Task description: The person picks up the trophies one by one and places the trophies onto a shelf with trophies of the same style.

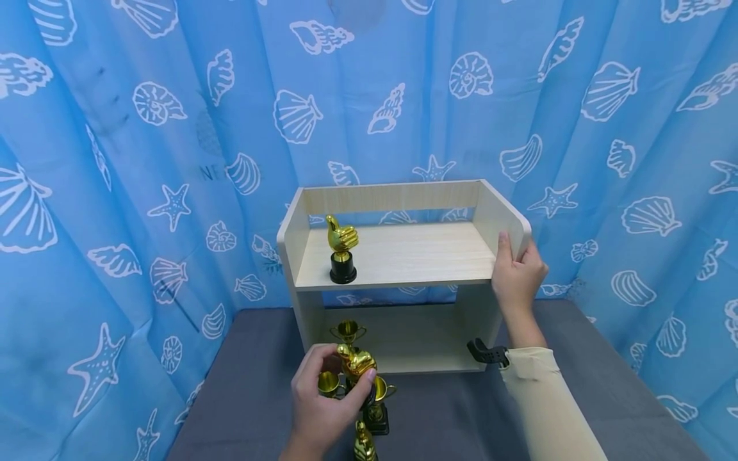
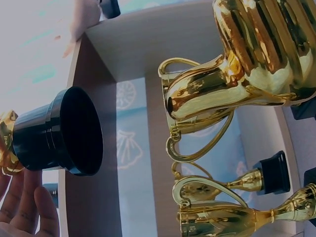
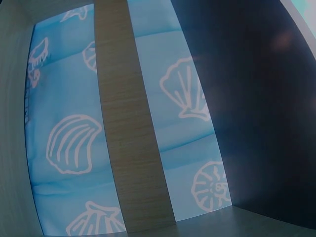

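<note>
My left hand pinches a gold thumbs-up trophy between fingers and thumb, in front of the shelf's lower level. In the left wrist view its black base shows its hollow underside. My right hand grips the right side panel of the pale wooden two-level shelf. Another thumbs-up trophy stands upright at the left of the upper board. Around the left hand are gold trophy cups, one behind, one at the left and one at the right.
A further thumbs-up trophy stands nearest the front, partly cut off by the frame. The shelf rests on a grey cloth-covered table. Behind hangs a blue curtain with white shell prints, also seen through the shelf's open back.
</note>
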